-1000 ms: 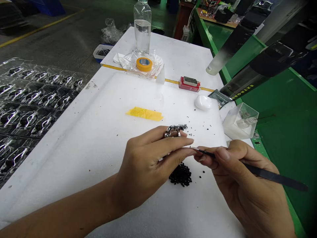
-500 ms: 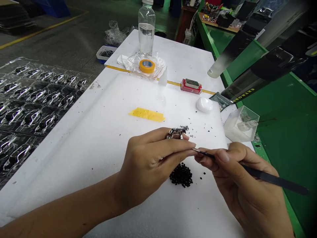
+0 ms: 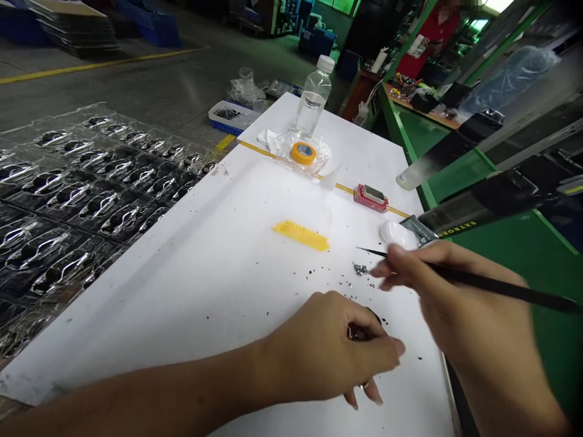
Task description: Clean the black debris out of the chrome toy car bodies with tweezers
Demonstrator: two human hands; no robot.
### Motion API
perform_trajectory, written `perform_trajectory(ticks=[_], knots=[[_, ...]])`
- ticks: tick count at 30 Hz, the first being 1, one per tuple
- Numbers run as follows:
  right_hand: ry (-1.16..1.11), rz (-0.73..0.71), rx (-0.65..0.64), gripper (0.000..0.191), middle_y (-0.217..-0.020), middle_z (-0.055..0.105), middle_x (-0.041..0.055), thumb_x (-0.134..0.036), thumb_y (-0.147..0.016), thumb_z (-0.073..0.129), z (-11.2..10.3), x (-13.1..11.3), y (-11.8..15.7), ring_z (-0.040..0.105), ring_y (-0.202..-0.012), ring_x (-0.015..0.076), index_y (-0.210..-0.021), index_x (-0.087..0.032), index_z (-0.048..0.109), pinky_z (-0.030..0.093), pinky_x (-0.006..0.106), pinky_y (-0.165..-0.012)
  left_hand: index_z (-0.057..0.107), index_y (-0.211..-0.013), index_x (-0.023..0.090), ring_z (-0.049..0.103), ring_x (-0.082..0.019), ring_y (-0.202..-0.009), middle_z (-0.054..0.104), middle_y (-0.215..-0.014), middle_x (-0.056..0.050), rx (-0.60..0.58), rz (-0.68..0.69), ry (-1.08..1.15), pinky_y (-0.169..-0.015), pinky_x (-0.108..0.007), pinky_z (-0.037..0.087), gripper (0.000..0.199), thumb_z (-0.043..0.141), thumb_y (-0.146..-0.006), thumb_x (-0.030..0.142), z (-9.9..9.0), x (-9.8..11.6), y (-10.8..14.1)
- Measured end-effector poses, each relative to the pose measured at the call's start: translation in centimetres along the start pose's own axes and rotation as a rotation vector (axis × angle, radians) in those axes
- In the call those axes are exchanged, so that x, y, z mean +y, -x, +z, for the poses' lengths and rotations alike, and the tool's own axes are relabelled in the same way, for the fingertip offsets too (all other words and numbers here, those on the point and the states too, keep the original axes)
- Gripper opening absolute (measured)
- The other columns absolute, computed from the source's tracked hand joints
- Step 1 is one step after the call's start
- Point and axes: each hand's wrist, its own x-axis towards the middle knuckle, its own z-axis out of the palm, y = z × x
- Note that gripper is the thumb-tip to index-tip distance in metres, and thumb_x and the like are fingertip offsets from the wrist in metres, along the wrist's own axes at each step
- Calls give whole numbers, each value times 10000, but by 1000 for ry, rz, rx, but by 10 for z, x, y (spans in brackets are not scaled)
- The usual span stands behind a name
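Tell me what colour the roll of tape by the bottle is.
Orange-yellow with a blue centre: the roll of tape, best seen in the head view.

A white foam board (image 3: 159, 315) is carrying a yellow tape strip (image 3: 300, 235), scattered black crumbs (image 3: 339, 280), a silvery clump (image 3: 359, 269), and a white rounded case (image 3: 392, 232).

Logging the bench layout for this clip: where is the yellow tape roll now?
Head view: the yellow tape roll lies on a clear plastic bag near the table's far end, in front of the water bottle.
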Motion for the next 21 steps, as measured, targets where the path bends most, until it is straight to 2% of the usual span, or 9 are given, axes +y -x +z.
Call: perform_trajectory(ticks=[2,4,7,10,12,21], knots=[[42,66,-106,304,-733,772,82,-440,-755,894,29,-4,-14,749,-641,199,-714,-179,742,592,237,-557,652,-722,151,659,-139,-558,604,-686,1,-66,-29,55,-418,-178,492,192,703,-789,324,-1,-3,-1],[31,89,-156,342,-736,776,83,-466,-771,871,56,0,-26,765,-680,221,-698,-179,701,614,278,-604,640,-720,151,628,-112,-515,665,-774,-19,-101,-97,74,-424,-188,495,190,704,-771,323,-3,-4,-1],[21,97,-181,372,-767,786,87,-496,-795,838,79,13,-37,782,-756,247,-704,-182,661,638,350,-708,715,-795,161,564,-78,-522,718,-815,-28,-88,-91,-7,-447,-164,430,229,666,-824,383,-5,-7,0],[47,89,-174,381,-757,783,86,-509,-790,838,83,21,-39,782,-773,248,-701,-181,668,631,366,-744,763,-803,176,464,-82,-509,645,-654,1,-43,-37,-100,-433,-186,322,282,641,-858,424,-6,-7,2],[79,77,-169,381,-743,780,79,-510,-780,847,81,22,-39,777,-762,237,-692,-181,677,620,351,-744,775,-781,183,451,-105,-514,578,-586,6,-15,-45,-115,-438,-220,298,262,663,-838,413,-6,-6,4],[193,33,-163,356,-740,777,55,-503,-780,854,82,17,-36,757,-746,206,-688,-193,705,589,297,-691,812,-794,207,476,-140,-578,538,-585,-1,19,-73,-157,-502,-253,309,193,654,-803,318,-6,7,3]])
